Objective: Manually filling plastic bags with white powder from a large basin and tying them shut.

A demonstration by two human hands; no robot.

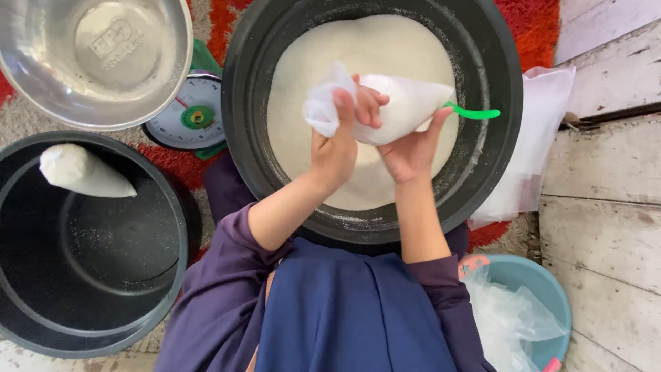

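1. The left hand (337, 141) is closed tight around the twisted top of a small clear bag (399, 110) full of white grains.
2. The right hand (413, 148) is half open and cups the fat bottom of the bag from below, with the fingers curled up around it.
3. The bag is held up in the air, lying on its side, over the middle of a big black tub (496, 151).
4. The tub is full of the same white grains (385, 48), heaped in a wide pile.
5. A green scoop handle (475, 112) pokes out just behind the bag, on the right side.
6. To the left sits another black tub (27, 289). One filled, tied bag (79, 171) lies inside it, near the top edge.
7. A shiny metal bowl (96, 62) is at the top left, and a round kitchen scale (189, 117) sits between it and the big tub.
8. A stack of flat clear bags (537, 145) lies on the right of the big tub.
9. A blue bowl (544, 282) with more plastic bags in it is at the bottom right.
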